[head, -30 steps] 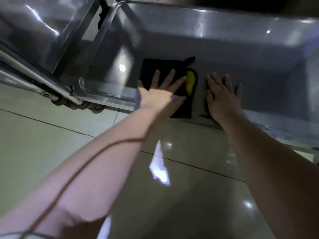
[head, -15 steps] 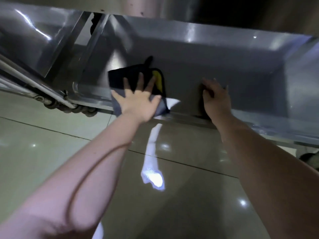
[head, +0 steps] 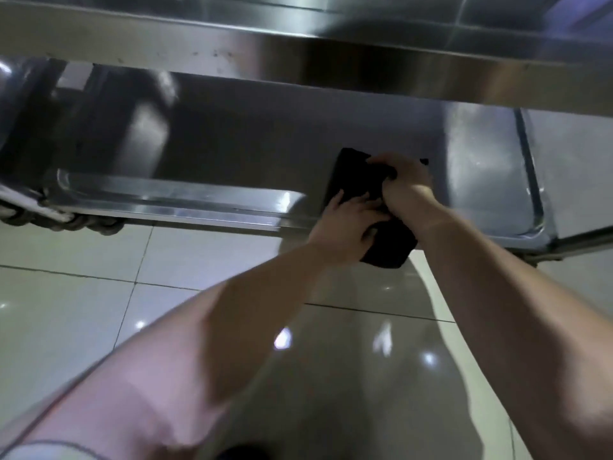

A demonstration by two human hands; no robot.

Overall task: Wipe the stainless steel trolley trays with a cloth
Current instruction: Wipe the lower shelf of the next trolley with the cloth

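A dark cloth (head: 353, 175) lies over the front rim of the lower stainless steel tray (head: 185, 202), one end hanging down past the rim. My left hand (head: 345, 224) presses on the cloth at the rim with its fingers on the fabric. My right hand (head: 403, 180) is closed in a fist around the cloth's upper part, just inside the tray. Both hands touch each other over the cloth. The cloth's yellow patch is hidden.
The upper tray's edge (head: 298, 58) runs across the top of the view, overhanging the lower tray. A trolley wheel assembly (head: 63, 220) sits at the lower left corner of the tray. Glossy floor tiles (head: 99, 293) lie below.
The view shifted, so the tray now lies further left. My left hand slid the cloth toward my right hand, which left the tray bottom and closed on the cloth. The two hands have come together.
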